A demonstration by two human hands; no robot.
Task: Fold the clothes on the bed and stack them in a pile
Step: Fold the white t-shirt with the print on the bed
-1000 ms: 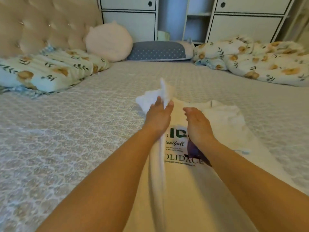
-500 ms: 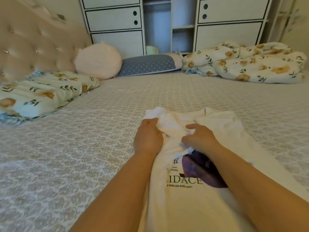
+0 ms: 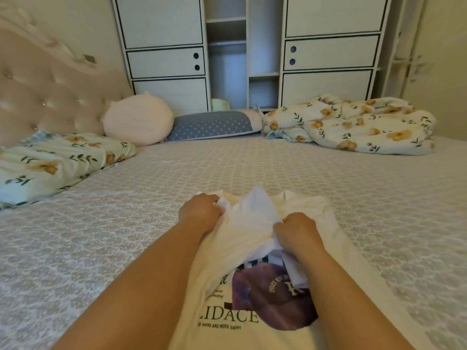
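Far left on my feed there's the tufted beige headboard, with a floral-print pillow lying flat below it. Next over is a round pale pink cushion, and just beside that a blue dotted pillow along the far edge of the bed. Behind them stands a white cabinet with dark trim.

Moving in, the grey patterned bedspread covers the whole bed. The left hand has its fingers curled tight on a bunched bit of the cream printed T-shirt, up near the shoulder. The shirt lies front-up in the near middle of the bed, its green lettering and purple graphic showing. The fabric between both hands is gathered and puffed up off the shirt. The right hand is clamped on the same bunched cloth, a bit closer to me, just above the print.

Far right, a crumpled floral duvet sits heaped at the bed's far corner, well apart from the shirt.
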